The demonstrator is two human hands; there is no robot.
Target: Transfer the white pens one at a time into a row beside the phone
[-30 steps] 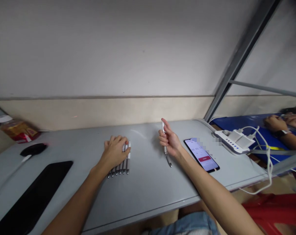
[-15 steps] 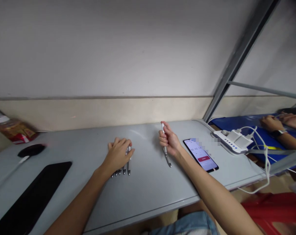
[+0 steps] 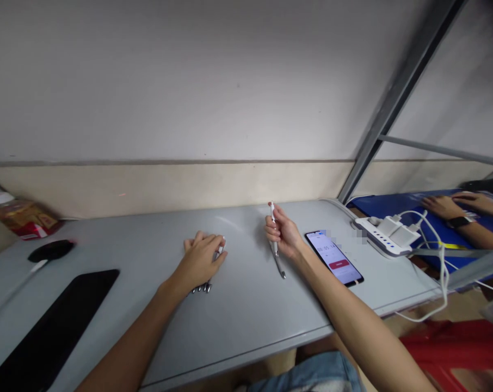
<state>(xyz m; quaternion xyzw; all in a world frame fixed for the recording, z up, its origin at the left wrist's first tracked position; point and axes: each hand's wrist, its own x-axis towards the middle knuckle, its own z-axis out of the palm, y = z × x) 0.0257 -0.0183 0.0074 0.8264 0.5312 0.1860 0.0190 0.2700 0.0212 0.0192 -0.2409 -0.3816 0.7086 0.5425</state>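
Note:
My left hand (image 3: 203, 258) is closed over several grey-and-white pens on the desk, its fingers curled. Silver pen tips (image 3: 202, 288) stick out below the palm, and a white pen end (image 3: 221, 249) shows between thumb and forefinger. The rest of the bunch is hidden under the hand. To the right, my right hand (image 3: 287, 234) is wrapped around a white click pen (image 3: 272, 211) held upright, the thumb at its top end. Under that fist a grey pen end with a silver tip (image 3: 282, 272) shows at the desk; I cannot tell whether it belongs to a second pen.
On the grey desk (image 3: 238, 326), a phone with a timer (image 3: 334, 258) lies beside my right forearm. Further right are a power strip (image 3: 387, 237) with white cables and another person's hands (image 3: 446, 208). At left are a black slab (image 3: 62, 321), a black mouse (image 3: 51, 250) and a jar (image 3: 20, 215).
My left hand has shifted slightly right, and the pens under it are more covered and slanted. My right hand has barely moved. The other person's hands have moved left.

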